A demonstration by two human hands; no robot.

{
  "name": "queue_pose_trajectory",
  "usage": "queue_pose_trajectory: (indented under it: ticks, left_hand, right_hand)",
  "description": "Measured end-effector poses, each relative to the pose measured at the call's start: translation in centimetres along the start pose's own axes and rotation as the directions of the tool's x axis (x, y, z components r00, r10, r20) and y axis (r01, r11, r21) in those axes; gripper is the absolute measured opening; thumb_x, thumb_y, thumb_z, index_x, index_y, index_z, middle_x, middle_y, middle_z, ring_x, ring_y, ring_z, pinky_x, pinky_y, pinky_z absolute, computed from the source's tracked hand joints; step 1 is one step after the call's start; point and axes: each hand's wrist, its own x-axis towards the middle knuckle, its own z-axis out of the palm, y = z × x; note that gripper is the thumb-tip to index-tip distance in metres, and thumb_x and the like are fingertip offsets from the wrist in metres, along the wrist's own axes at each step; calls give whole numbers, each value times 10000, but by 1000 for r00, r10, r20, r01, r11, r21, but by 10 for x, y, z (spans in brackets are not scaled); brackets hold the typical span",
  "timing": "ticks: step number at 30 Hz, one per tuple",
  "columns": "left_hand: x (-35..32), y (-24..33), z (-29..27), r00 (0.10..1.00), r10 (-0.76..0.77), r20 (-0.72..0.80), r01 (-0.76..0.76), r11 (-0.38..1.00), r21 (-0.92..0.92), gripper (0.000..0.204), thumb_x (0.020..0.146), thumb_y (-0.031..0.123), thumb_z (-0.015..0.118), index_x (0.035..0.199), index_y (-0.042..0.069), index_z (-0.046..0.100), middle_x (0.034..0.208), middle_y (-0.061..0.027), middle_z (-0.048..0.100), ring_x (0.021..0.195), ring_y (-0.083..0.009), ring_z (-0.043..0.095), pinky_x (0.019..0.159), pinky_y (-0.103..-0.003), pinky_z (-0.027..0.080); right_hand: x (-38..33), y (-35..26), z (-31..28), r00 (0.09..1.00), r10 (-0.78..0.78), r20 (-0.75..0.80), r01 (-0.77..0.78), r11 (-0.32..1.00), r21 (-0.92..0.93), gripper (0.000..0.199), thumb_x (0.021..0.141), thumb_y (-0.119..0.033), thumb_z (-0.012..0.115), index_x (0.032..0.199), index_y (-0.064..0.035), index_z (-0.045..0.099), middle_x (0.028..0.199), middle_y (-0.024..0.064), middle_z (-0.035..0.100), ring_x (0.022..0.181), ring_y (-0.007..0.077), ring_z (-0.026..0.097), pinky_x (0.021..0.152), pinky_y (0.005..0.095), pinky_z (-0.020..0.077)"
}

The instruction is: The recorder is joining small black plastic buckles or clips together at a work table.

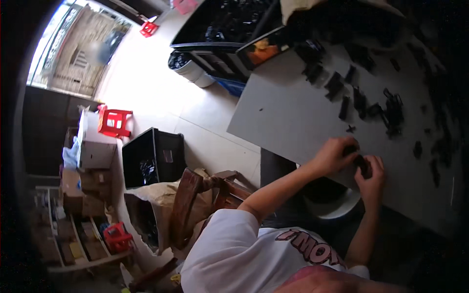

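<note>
Over the near edge of a grey-white table (283,107), my two hands meet around a small black part (360,161). My left hand (333,155) has its fingers curled on the part's upper left side. On the other end, my right hand (373,176) pinches it between thumb and fingers. The part is mostly covered by fingers, so its exact kind is unclear. Several black plastic-looking pieces (359,101) lie scattered on the table beyond my hands, with a denser cluster (392,112) to the right.
Below the table edge at my lap is a white tub (342,207). Black crates stand at the back (210,56) and left (168,158). A white bucket (193,73), red stool (115,122), paper sack (159,195) and wooden chair (188,200) occupy the floor.
</note>
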Motion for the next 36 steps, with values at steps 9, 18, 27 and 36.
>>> queue_pose_trajectory:
  ticks: [9,18,27,36]
  left_hand:
    - [2,2,6,998,65,-13,-65,998,-26,185,769,121,659,924,31,612,800,-150,638,738,-316,633,652,-360,495]
    - [4,-10,10,988,149,-40,-149,989,13,257,720,117,683,951,41,602,851,-158,634,789,-340,621,682,-384,493]
    - [1,-10,-2,987,160,15,-152,963,-222,205,792,98,643,977,27,588,917,-109,632,792,-232,612,713,-349,482]
    - [-1,-14,-2,967,249,55,-227,939,-259,237,799,85,639,1026,30,600,984,-105,639,907,-222,617,798,-331,482]
  right_hand:
    - [2,-8,-5,999,-25,29,30,980,-195,272,773,-24,609,1037,9,551,987,144,520,892,309,574,726,406,489]
    - [0,0,11,1000,-9,-9,6,968,-249,280,838,-71,613,1102,-9,545,1101,147,511,987,312,569,764,430,500]
    - [1,12,2,997,49,63,-53,997,51,414,881,-325,593,1151,-13,556,1153,164,525,1061,297,537,841,417,470]
    - [2,44,-6,962,73,263,-165,923,347,363,819,-290,670,1035,-13,578,906,24,585,860,112,543,742,261,436]
